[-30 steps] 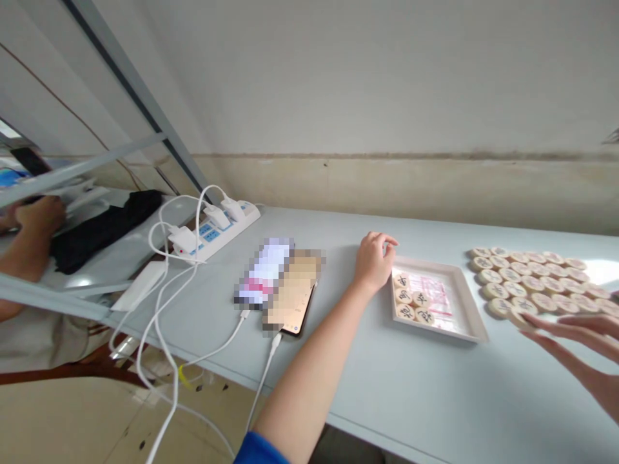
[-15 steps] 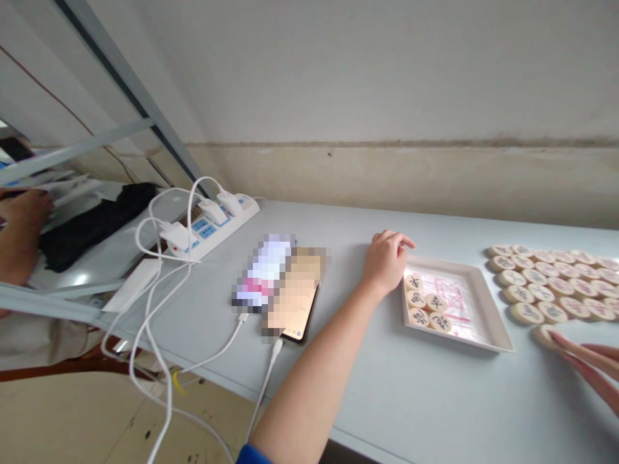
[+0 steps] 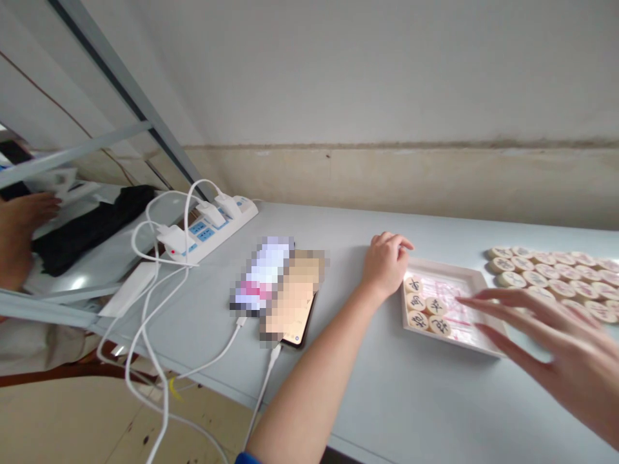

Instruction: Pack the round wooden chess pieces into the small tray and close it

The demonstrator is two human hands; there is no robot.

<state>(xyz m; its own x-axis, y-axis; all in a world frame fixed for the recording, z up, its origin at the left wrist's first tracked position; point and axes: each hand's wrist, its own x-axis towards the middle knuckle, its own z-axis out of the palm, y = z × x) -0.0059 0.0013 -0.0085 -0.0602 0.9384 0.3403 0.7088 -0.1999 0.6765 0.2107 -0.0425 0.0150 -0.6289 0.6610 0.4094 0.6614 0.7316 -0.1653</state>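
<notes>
My right hand [image 3: 556, 341] reaches over the white tray [image 3: 496, 338] from the right, thumb and fingers stretched out and apart, with nothing visible between them. Several round xiangqi pieces [image 3: 435, 305] with black characters lie together in the tray's left part, beside a sheet with pink marks [image 3: 452, 293]. At the tray's far left corner rests my left hand [image 3: 385, 264], its fingers loosely curled; whether they grip the tray wall is unclear. Rows of more xiangqi pieces [image 3: 536, 278], black and red, lie to the right, partly covered by my right hand.
Two phones, one [image 3: 264, 274] beside the other [image 3: 297, 319], charge on the grey table [image 3: 377, 380]. White cables [image 3: 167, 386] run from a power strip [image 3: 207, 235] over the front edge. Behind a metal frame [image 3: 178, 158], another person's hand [image 3: 29, 216] is near a black cloth item [image 3: 97, 222].
My right hand has left a xiangqi piece at the near edge of the rows and moved left over the tray, its fingers spreading. The left hand stays in place.
</notes>
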